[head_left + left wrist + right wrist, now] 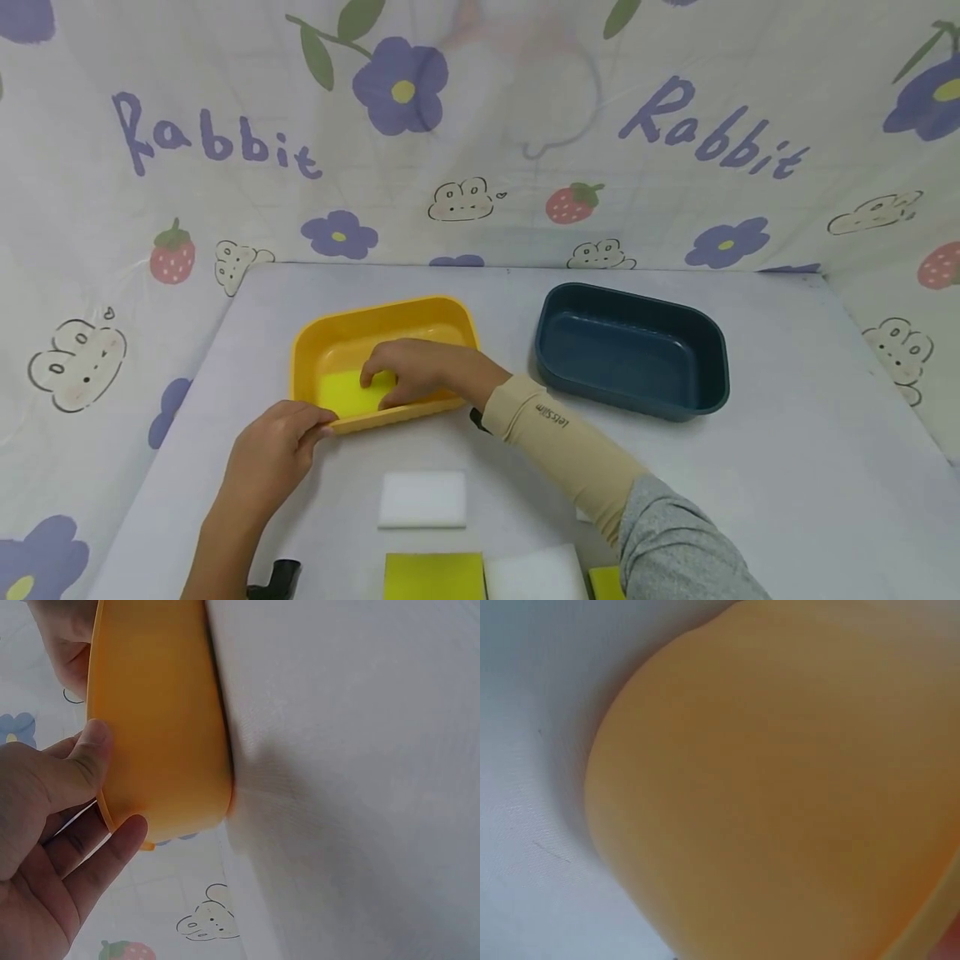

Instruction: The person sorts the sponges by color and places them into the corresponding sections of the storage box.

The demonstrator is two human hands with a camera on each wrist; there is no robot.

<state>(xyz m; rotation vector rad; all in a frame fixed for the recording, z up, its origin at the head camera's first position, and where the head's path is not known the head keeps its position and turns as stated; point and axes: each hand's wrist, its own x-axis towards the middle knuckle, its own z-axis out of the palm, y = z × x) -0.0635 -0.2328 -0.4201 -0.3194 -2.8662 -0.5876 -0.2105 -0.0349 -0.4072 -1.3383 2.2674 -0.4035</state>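
Inside the yellow tub (360, 325) lies a flat yellow sponge (343, 393). My right hand (420, 367) reaches over the near rim and grips the sponge's right part with curled fingers and thumb. At the tub's near left corner my left hand (270, 454) pinches the rim. The left wrist view shows its thumb on the outer wall, with the other fingers of the left hand (45, 817) around the rim. Mostly the tub's outer wall (780, 787) fills the right wrist view, hiding the right fingers there.
A dark blue tub (630, 396) stands to the right. Nearer me lie a white sponge (423, 500), a yellow sponge (433, 577), another white sponge (536, 575) and part of a yellow one (606, 583). A patterned curtain (480, 133) closes off the back.
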